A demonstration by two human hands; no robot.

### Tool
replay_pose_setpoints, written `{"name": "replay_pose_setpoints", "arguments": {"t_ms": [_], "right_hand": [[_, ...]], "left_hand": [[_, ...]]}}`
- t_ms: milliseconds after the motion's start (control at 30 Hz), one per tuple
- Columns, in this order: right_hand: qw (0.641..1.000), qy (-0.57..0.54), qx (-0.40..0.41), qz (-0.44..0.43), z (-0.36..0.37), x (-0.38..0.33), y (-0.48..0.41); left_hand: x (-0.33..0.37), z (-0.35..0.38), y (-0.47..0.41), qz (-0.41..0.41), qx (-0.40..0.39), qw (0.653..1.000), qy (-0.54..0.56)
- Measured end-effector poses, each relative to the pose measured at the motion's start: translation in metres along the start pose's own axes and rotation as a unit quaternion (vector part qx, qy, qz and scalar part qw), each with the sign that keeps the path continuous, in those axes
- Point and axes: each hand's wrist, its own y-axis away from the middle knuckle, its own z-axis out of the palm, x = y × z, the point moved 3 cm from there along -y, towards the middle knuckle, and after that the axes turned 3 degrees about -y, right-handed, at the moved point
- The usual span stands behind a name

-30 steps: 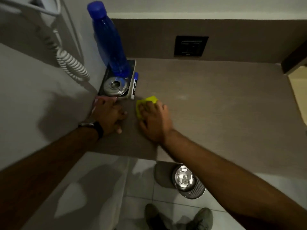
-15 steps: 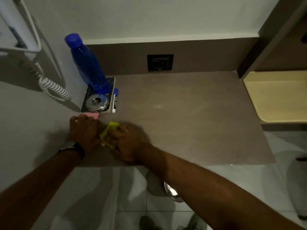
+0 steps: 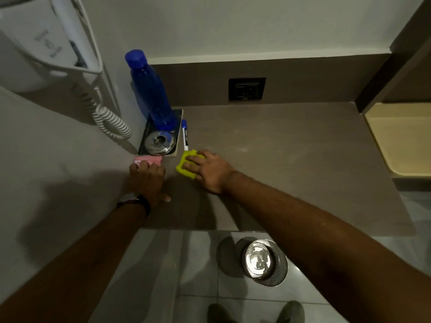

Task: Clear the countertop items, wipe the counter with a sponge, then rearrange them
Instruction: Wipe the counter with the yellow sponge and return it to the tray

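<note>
My right hand (image 3: 206,170) presses a yellow sponge (image 3: 184,166) flat on the brown counter (image 3: 291,164), just in front of a blue-capped marker (image 3: 185,135). My left hand (image 3: 148,180) lies palm down at the counter's left edge, fingertips on a pink packet (image 3: 150,160) by the wall. Behind them a dark tray (image 3: 178,127) carries a tall blue bottle (image 3: 151,94) and a round steel ashtray (image 3: 159,143).
A white wall phone (image 3: 44,47) with a coiled cord (image 3: 109,120) hangs on the left wall. A black socket (image 3: 247,89) sits in the backsplash. On the floor below the counter's front edge stands a steel bin (image 3: 264,261). A cream shelf (image 3: 401,138) is at the right.
My right hand has slid the sponge away from me and to the right, from beside the left hand to just below the marker. The left hand stayed on the pink packet.
</note>
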Motion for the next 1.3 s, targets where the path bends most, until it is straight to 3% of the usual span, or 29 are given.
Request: {"name": "replay_pose_setpoints", "arguments": {"t_ms": [300, 533, 667, 867, 1033, 1300], "right_hand": [[0.994, -0.011, 0.023, 0.103, 0.014, -0.020, 0.038], [0.999, 0.022, 0.028, 0.011, 0.020, -0.059, 0.011], [1.000, 0.012, -0.006, 0.021, 0.002, -0.035, -0.027], [0.992, -0.096, 0.038, 0.078, -0.007, -0.013, -0.059], [0.992, -0.096, 0.042, 0.074, -0.011, 0.004, -0.069], [0.980, -0.124, 0.031, 0.150, -0.033, 0.038, -0.106]], "left_hand": [[-0.002, 0.010, -0.013, 0.023, -0.020, 0.999, -0.017], [-0.006, 0.003, -0.006, 0.030, 0.026, 0.999, 0.034], [-0.004, 0.006, -0.012, 0.022, 0.008, 0.999, 0.032], [-0.003, 0.013, -0.026, 0.061, 0.038, 0.997, 0.028], [-0.008, 0.005, -0.020, 0.078, 0.052, 0.995, 0.020], [-0.005, 0.010, -0.021, 0.062, 0.017, 0.996, 0.068]]}}
